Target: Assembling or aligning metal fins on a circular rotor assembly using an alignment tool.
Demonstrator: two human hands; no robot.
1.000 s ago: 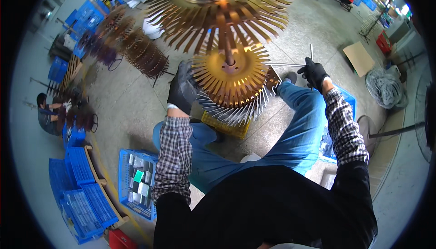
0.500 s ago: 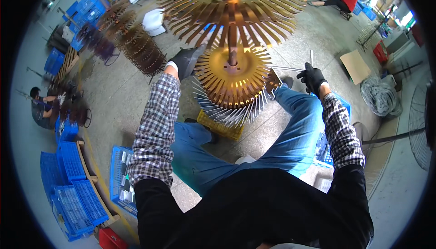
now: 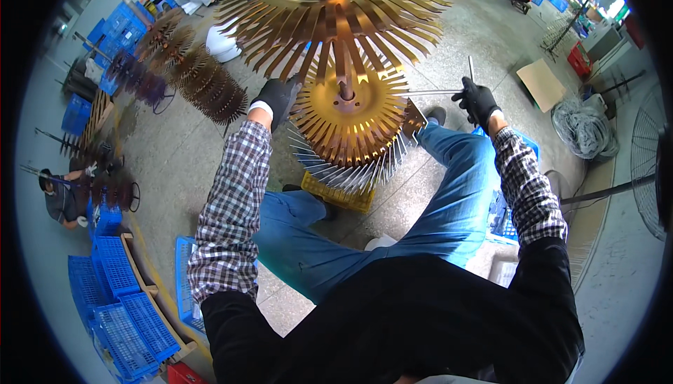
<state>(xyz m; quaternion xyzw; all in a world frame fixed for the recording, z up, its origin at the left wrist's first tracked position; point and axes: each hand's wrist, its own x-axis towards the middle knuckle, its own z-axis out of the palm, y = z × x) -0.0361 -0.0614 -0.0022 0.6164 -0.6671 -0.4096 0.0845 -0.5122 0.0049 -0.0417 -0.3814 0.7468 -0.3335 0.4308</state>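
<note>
A gold-coloured rack rises between my knees, with an upper slotted disc [image 3: 336, 23] and a smaller lower disc [image 3: 347, 121] on a central post [image 3: 343, 76]. Silver strips [image 3: 343, 177] fan out from the lower disc's near underside. My black-gloved left hand [image 3: 277, 100] is curled at the rack's left edge, by the strip tips; whatever its fingers hold is unclear. My right hand [image 3: 478, 104], also gloved in black, grips a T-handled metal rod [image 3: 431, 92]. Its long shaft points left to the lower disc's right edge, near a brown plate [image 3: 413, 116].
A yellow crate [image 3: 336, 193] lies beneath the rack. Blue crates [image 3: 137, 324] are stacked at left, and similar racks [image 3: 210, 86] stand beyond. At right are cardboard [image 3: 541, 85], a bundle in clear plastic [image 3: 585, 128] and a fan [image 3: 645, 167]. Other people sit farther off.
My left hand has moved slightly left and down, and the grey flat piece visible at it earlier no longer shows clearly. The rod's shaft now sits a little lower beside the disc in my right hand.
</note>
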